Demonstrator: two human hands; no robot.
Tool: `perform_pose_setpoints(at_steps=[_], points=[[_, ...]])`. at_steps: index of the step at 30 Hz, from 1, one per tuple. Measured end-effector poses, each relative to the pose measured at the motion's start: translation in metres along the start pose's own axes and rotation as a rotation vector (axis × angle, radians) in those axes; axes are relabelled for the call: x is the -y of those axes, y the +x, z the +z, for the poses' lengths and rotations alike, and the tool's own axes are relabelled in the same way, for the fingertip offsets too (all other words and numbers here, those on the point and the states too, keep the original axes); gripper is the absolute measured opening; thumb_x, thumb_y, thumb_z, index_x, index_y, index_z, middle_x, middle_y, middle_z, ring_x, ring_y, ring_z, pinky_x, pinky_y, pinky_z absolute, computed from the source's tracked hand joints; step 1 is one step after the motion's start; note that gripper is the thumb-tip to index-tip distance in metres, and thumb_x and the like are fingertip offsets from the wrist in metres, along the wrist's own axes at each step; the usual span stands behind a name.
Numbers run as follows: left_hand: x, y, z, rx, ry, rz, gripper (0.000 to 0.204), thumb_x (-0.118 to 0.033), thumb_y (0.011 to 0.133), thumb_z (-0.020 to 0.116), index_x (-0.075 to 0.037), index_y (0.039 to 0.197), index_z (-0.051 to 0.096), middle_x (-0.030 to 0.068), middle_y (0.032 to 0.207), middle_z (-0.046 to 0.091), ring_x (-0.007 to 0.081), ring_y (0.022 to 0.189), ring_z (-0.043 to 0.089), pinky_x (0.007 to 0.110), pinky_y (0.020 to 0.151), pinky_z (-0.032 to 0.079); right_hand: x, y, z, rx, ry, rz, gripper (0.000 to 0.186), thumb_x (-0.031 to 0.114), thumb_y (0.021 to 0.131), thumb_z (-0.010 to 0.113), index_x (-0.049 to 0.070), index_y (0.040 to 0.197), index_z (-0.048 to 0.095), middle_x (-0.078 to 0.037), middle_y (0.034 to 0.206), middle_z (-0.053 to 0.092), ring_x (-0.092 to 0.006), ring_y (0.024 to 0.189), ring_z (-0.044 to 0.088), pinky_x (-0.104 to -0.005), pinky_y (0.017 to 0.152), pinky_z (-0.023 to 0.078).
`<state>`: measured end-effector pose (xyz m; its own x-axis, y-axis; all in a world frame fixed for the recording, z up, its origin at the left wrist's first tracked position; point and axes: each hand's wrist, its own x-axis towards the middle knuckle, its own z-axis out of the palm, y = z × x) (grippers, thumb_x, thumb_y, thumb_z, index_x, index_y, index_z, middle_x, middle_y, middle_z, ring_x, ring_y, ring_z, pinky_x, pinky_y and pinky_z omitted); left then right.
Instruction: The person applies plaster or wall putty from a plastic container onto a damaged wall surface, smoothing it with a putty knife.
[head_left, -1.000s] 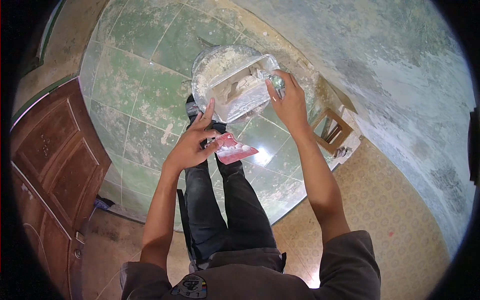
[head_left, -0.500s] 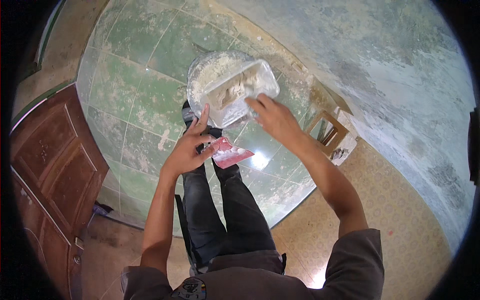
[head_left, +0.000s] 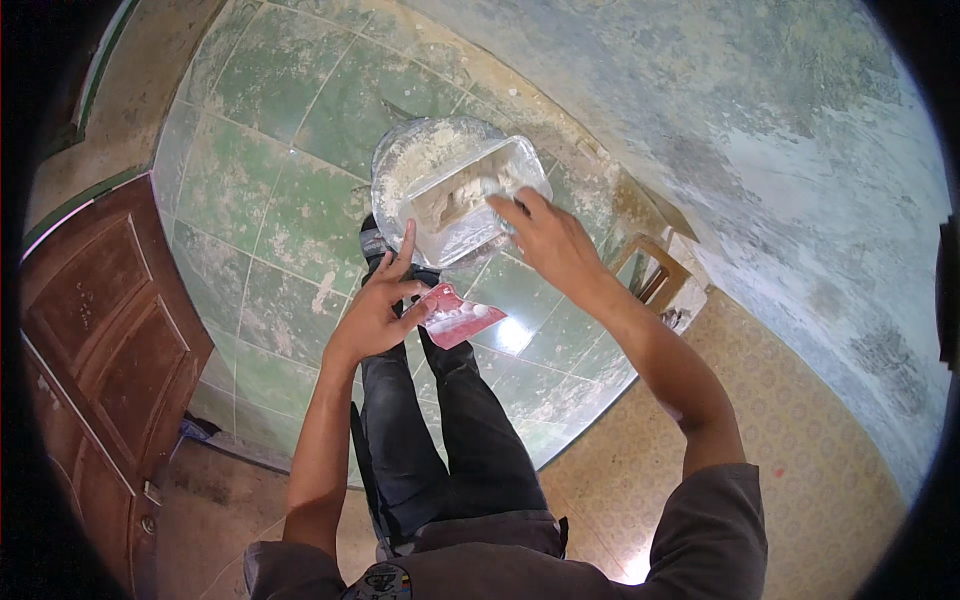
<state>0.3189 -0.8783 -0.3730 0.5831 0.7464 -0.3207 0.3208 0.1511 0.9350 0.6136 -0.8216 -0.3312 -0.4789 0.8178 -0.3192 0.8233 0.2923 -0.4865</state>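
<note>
My left hand [head_left: 390, 315] grips a red plastic scraper [head_left: 460, 322] smeared with white paste, its forefinger stretched up against the near-left part of a rectangular container [head_left: 425, 235]. The container holds pale paste [head_left: 460, 190] and is tilted over a round bucket [head_left: 395, 160] dusted with light powder. My right hand [head_left: 540, 235] has its fingers closed on a small shiny tool [head_left: 493, 192] inside the container, mostly hidden by the fingers. My dark-trousered legs show below the bucket.
Green tiled floor [head_left: 270, 190] is marked with pale residue. A brown panelled door [head_left: 110, 340] is at left. A mottled pale wall [head_left: 760, 140] fills the right, with a wooden frame [head_left: 660, 280] at its foot and patterned yellowish flooring [head_left: 760, 400] below.
My right hand has moved down and left from the container's right end toward its middle, tool in hand. Container, bucket and scraper appear slightly lower in view.
</note>
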Motion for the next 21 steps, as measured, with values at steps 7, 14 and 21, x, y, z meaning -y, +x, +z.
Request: perform_pose_setpoints(at_steps=[7, 14, 21], points=[[0.004, 0.001, 0.005, -0.007, -0.167, -0.017, 0.023, -0.019, 0.094, 0.075, 0.003, 0.099, 0.076, 0.0214, 0.174, 0.014, 0.042, 0.154, 0.035, 0.039, 0.121, 0.034, -0.002, 0.0, 0.015, -0.031, -0.031, 0.123, 0.047, 0.007, 0.088, 0.072, 0.006, 0.133, 0.058, -0.018, 0.11, 0.057, -0.0384, 0.094, 0.071, -0.0473, 0.077, 0.06], [0.005, 0.002, 0.009, -0.029, -0.15, 0.017, 0.021, -0.017, 0.093, 0.075, 0.003, 0.1, 0.076, 0.0221, 0.174, 0.012, 0.0416, 0.155, 0.033, 0.041, 0.12, 0.035, 0.012, 0.0, 0.034, -0.311, 0.187, 0.216, 0.04, 0.019, 0.096, 0.072, 0.005, 0.131, 0.06, -0.021, 0.106, 0.063, -0.0439, 0.088, 0.069, -0.0487, 0.074, 0.058], [0.003, 0.003, 0.001, 0.048, 0.022, -0.008, 0.015, -0.013, 0.089, 0.075, 0.0, 0.098, 0.077, 0.024, 0.174, 0.014, 0.0437, 0.147, 0.043, 0.044, 0.116, 0.039, 0.043, 0.011, 0.033, -0.246, 0.378, 0.123, 0.042, 0.015, 0.096, 0.074, 0.005, 0.134, 0.06, -0.02, 0.11, 0.066, -0.0405, 0.079, 0.067, -0.045, 0.072, 0.055]])
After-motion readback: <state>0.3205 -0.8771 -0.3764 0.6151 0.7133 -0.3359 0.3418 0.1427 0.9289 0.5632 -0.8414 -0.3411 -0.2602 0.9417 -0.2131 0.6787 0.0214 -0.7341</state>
